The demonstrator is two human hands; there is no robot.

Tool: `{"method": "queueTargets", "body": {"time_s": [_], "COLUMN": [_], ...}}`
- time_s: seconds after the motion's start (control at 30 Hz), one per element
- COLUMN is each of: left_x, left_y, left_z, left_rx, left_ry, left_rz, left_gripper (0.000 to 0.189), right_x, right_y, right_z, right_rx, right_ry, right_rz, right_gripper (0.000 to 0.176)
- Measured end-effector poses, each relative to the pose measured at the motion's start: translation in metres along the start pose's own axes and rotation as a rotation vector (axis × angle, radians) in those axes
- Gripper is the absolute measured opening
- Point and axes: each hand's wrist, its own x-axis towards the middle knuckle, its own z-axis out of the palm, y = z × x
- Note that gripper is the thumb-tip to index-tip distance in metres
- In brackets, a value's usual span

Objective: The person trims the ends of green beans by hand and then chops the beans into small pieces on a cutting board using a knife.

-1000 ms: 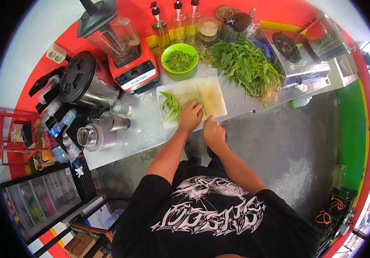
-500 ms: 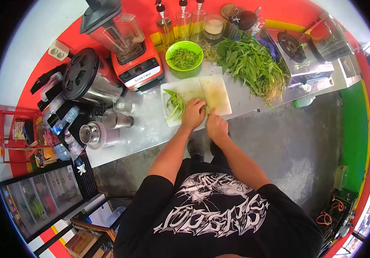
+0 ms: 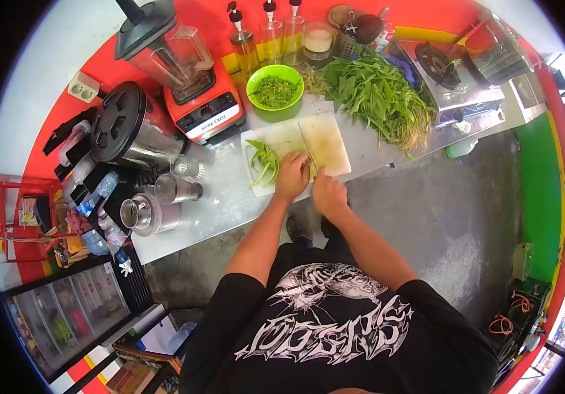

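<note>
On the white cutting board [image 3: 330,143], my left hand [image 3: 292,176] rests with its fingers curled and pressed together over some green stems, mostly hidden under the fingers. Loose leafy greens [image 3: 264,161] lie on the board just left of that hand. My right hand [image 3: 330,195] is closed around the handle of a knife [image 3: 307,141]. Its thin blade stretches away from me across the board, close beside my left fingertips. Behind the board stands a bright green bowl [image 3: 279,113] of chopped greens.
A large bunch of leafy greens [image 3: 381,95] lies right of the bowl, before a stove [image 3: 460,98]. To the left stand a red blender [image 3: 207,111], a big steel pot with black lid [image 3: 122,125] and steel cups [image 3: 176,188]. Pump bottles [image 3: 271,36] line the wall.
The view has shifted slightly, so the counter things appear a little further left. Both hands keep nearly the same place on the board, and the knife remains beside my left fingertips.
</note>
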Motion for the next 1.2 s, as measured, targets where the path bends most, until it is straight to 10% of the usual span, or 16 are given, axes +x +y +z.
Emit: {"method": "queueTargets", "body": {"time_s": [1.2], "left_x": [-0.003], "left_y": [-0.003], "left_z": [-0.001], "left_rx": [-0.034], "left_ry": [0.088], "left_rz": [0.057], "left_gripper": [0.011], "right_x": [0.009], "right_y": [0.000], "right_z": [0.002], "right_rx": [0.079], "right_ry": [-0.004], "right_rz": [-0.033], "right_gripper": [0.023]}}
